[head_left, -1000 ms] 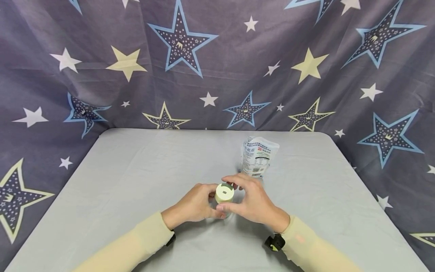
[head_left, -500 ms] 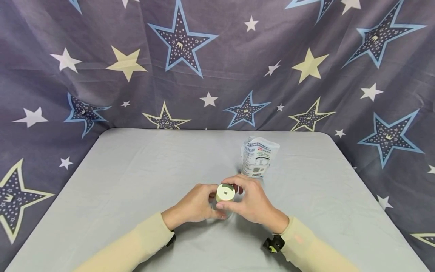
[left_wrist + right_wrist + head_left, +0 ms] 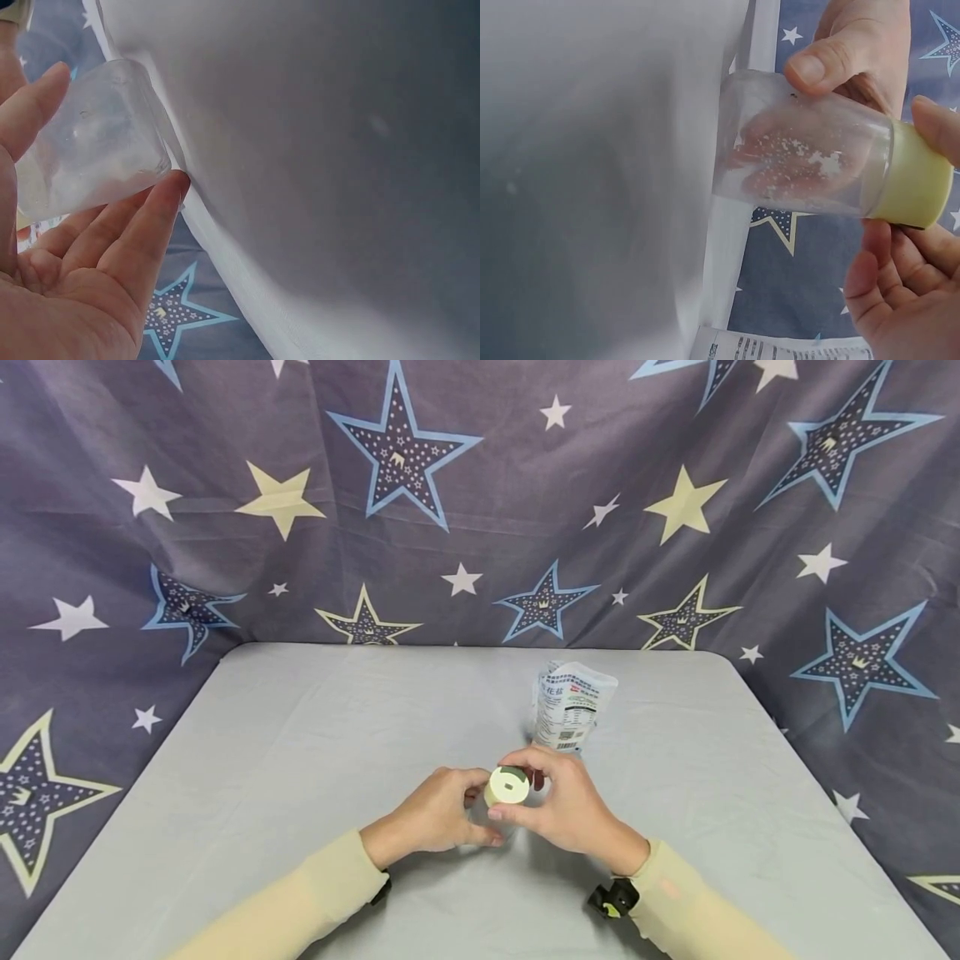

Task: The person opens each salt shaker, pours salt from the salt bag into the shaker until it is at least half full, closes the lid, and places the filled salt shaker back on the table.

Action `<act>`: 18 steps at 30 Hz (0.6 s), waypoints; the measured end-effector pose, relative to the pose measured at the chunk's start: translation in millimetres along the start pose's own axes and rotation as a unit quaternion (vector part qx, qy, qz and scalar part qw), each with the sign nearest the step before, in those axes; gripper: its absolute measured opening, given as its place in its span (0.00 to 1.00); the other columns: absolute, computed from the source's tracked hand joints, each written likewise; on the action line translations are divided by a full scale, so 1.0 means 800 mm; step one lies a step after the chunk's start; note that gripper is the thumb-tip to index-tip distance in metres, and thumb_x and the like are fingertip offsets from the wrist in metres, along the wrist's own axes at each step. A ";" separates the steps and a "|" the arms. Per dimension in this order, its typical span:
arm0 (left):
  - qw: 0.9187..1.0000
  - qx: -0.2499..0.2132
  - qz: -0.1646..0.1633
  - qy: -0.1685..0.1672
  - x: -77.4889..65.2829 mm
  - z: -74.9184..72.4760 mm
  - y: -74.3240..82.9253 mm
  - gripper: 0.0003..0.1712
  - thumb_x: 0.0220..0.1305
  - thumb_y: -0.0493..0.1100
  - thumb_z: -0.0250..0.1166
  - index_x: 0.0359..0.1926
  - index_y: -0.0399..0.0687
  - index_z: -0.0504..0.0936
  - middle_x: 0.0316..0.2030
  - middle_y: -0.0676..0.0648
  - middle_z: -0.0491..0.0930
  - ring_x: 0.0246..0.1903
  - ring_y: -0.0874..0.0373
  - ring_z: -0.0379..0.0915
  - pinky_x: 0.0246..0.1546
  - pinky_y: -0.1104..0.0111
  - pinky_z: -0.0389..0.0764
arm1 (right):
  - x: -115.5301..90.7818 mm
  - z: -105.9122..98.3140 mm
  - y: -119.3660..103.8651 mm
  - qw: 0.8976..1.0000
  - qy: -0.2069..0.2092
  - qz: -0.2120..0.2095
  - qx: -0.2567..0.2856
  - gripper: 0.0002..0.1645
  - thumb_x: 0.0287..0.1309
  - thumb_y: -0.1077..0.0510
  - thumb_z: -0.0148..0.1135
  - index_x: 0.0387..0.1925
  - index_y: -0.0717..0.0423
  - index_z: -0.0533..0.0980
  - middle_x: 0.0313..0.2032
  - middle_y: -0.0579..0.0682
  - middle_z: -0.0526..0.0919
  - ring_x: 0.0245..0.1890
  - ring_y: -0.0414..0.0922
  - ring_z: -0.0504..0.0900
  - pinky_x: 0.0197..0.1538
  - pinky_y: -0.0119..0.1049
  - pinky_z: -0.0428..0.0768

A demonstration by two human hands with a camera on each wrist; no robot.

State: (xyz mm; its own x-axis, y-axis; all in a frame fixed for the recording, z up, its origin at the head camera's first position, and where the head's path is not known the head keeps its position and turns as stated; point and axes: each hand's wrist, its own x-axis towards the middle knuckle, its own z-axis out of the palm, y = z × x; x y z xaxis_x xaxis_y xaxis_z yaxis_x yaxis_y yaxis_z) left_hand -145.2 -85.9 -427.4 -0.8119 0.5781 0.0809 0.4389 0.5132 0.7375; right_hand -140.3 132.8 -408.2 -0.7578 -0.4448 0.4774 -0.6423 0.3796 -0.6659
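A clear seasoning jar [image 3: 780, 180] with white grains clinging inside stands between my hands. Its round pale yellow lid [image 3: 508, 786] has a small slot in the top and a green patch on the rim. My right hand [image 3: 562, 802] holds the jar by this lid, thumb on the near side and fingers on the far side. My left hand [image 3: 431, 810] is at the jar's left, thumb and fingers spread on either side of the clear body. In the left wrist view its fingers [image 3: 139, 240] are mostly straight along the jar; whether they touch it is unclear.
Behind my right hand a white and blue printed pouch [image 3: 572, 706] stands upright on the pale grey tabletop [image 3: 337, 718]. A dark star-patterned curtain [image 3: 480, 510] hangs around the table's back and sides.
The jar's lid has shifted slightly right together with my right hand. My left hand has stayed nearly in place, so the gap between its thumb and the lid has widened. The pouch has not moved.
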 end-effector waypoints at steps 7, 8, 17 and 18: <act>1.000 0.013 -0.001 0.008 0.001 0.003 0.002 0.34 0.43 0.48 0.86 0.52 0.47 0.85 0.43 0.53 0.87 0.43 0.56 0.83 0.48 0.63 0.83 | -0.004 -0.006 0.004 1.000 -0.007 0.017 0.007 0.27 0.42 0.51 0.86 0.46 0.46 0.83 0.40 0.35 0.86 0.33 0.38 0.78 0.36 0.41 0.78; 1.000 0.015 -0.002 0.008 0.001 0.003 0.002 0.34 0.43 0.48 0.86 0.53 0.47 0.85 0.44 0.53 0.87 0.43 0.56 0.83 0.48 0.63 0.82 | -0.005 -0.007 0.005 1.000 -0.007 0.020 0.005 0.27 0.42 0.51 0.86 0.46 0.45 0.84 0.40 0.35 0.86 0.33 0.38 0.78 0.37 0.40 0.78; 0.999 0.035 -0.021 0.004 0.001 0.004 0.007 0.36 0.43 0.50 0.86 0.55 0.47 0.84 0.44 0.52 0.86 0.42 0.58 0.81 0.45 0.64 0.81 | -0.007 -0.016 0.006 1.000 -0.011 0.007 0.002 0.29 0.41 0.50 0.86 0.48 0.47 0.85 0.43 0.37 0.85 0.36 0.39 0.78 0.39 0.40 0.79; 0.999 0.035 -0.021 0.004 0.001 0.004 0.007 0.36 0.43 0.50 0.86 0.55 0.47 0.84 0.43 0.52 0.86 0.41 0.58 0.80 0.44 0.65 0.80 | -0.007 -0.017 0.006 1.000 -0.012 0.002 0.004 0.29 0.41 0.50 0.86 0.48 0.46 0.85 0.43 0.37 0.85 0.36 0.39 0.78 0.39 0.40 0.79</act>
State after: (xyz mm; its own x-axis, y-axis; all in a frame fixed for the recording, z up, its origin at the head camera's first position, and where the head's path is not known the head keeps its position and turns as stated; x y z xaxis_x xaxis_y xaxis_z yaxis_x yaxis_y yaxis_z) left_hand -142.2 -80.4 -425.1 -0.8326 0.5510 0.0566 0.4310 0.5804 0.6910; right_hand -140.9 148.1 -406.5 -0.7578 -0.4627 0.4600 -0.6376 0.3753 -0.6728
